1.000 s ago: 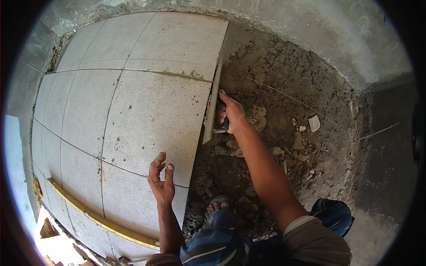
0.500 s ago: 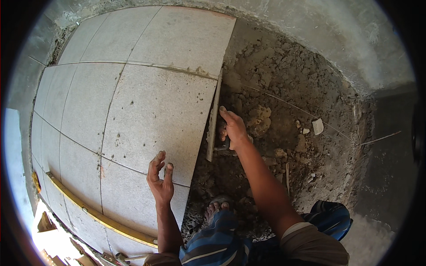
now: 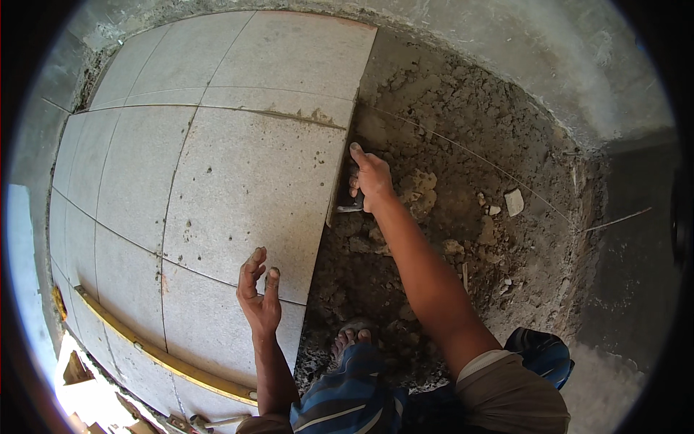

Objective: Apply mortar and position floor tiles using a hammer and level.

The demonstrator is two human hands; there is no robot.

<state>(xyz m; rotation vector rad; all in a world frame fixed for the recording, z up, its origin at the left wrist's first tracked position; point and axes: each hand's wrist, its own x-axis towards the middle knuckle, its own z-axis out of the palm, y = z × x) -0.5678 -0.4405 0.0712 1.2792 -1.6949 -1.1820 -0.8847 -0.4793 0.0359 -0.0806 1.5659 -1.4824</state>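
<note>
My right hand (image 3: 374,181) is closed around the handle of a flat rectangular trowel (image 3: 350,209), its thumb pointing up and away. The trowel's blade stands on edge along the right side of a large pale floor tile (image 3: 246,173), next to rough grey mortar (image 3: 405,253). Most of the handle is hidden by my fingers. My left hand (image 3: 259,296) hovers over the nearer tiles with nothing in it, its fingers slightly curled and the thumb apart. Small mortar crumbs dot the large tile.
A yellow spirit level (image 3: 173,362) lies across the tiles at the lower left, with a hammer (image 3: 210,422) near it. A thin string (image 3: 463,153) stretches over the mortar at right. Broken pieces, including a white chip (image 3: 514,203), lie there. Bare concrete walls (image 3: 535,65) enclose the floor.
My right hand has moved away from me and slightly left with the trowel, whose blade is now closer against the tile's edge. My left hand has barely moved.
</note>
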